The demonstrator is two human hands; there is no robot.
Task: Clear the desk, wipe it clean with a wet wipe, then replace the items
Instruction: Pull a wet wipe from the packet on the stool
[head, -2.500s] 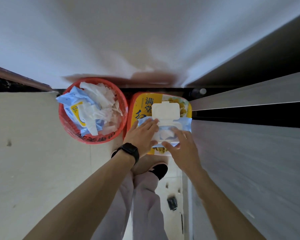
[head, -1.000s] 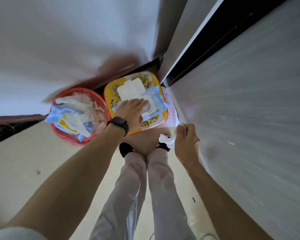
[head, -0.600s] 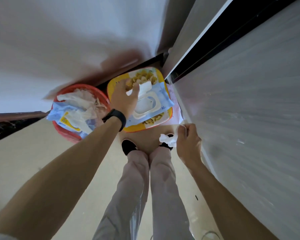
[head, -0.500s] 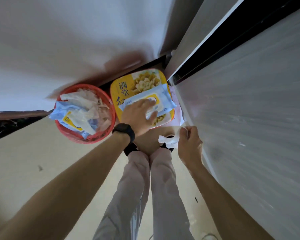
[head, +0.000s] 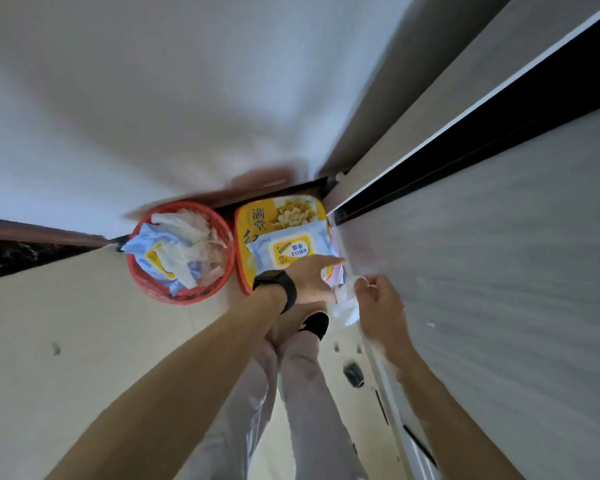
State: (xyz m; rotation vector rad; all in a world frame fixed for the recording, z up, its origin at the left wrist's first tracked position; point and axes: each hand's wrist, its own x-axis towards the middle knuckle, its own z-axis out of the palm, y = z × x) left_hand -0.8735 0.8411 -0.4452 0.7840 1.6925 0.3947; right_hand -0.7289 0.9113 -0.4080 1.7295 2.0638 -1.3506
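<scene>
Grey wood-grain tabletop (head: 499, 271) fills 3 o'clock. Red round plastic bin (head: 184, 296) sits at 9 o'clock of the yellow printed box (head: 246, 225), which carries a blue soft wipe packet (head: 291, 252). Left hand (head: 312, 282): grip apart, at the packet's 6 o'clock. Right hand (head: 378, 303): grip clamped on the white crumpled wet wipe (head: 343, 303) by the tabletop edge. It looks limp, light and damp; best bunched in the palm.

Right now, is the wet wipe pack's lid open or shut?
Shut. The yellow lid lies flat on the wet wipe pack, no dispensing opening showing. The right hand holds one wipe.
</scene>
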